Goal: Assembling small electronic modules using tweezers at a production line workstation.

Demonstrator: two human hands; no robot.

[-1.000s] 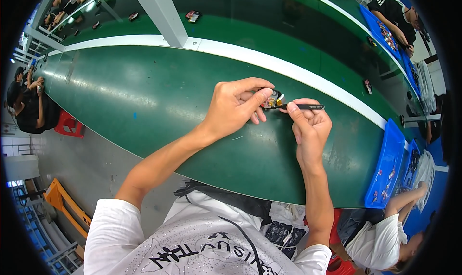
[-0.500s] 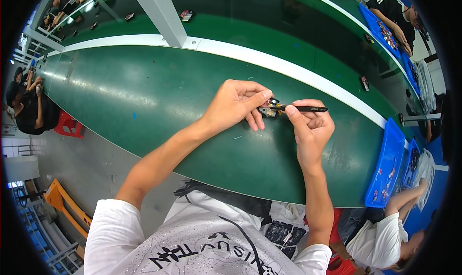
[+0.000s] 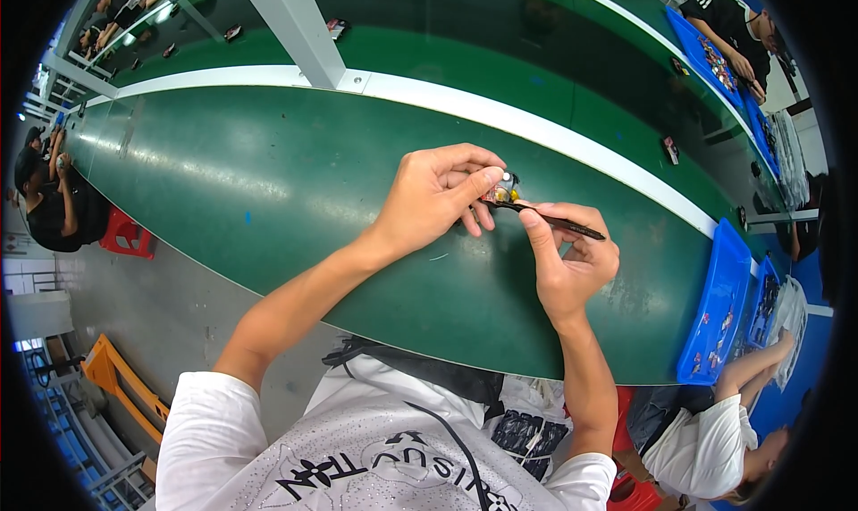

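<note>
Over the green tabletop (image 3: 295, 171) my left hand (image 3: 442, 189) is closed on a small electronic assembly (image 3: 506, 189). It has a dark housing, a round light-coloured part and yellow and red bits; the fingers hide its left side. My right hand (image 3: 576, 256) pinches a pair of black tweezers (image 3: 567, 225) between thumb and fingers. The tweezers slant up to the left, and their tips meet the lower edge of the assembly. Whether the tips grip anything there is too small to tell.
A blue tray (image 3: 715, 305) with small parts stands at the table's right end, near a seated person in white (image 3: 706, 444). Beyond the white rail (image 3: 500, 113) runs a dark green belt with several small assemblies, one (image 3: 670, 150) at the right. A white post (image 3: 299, 29) rises from the rail.
My right hand has dropped slightly, and the tweezers have swung from nearly level to a slant. The assembly has turned a little in my left hand. Pieces on the belt have shifted left.
</note>
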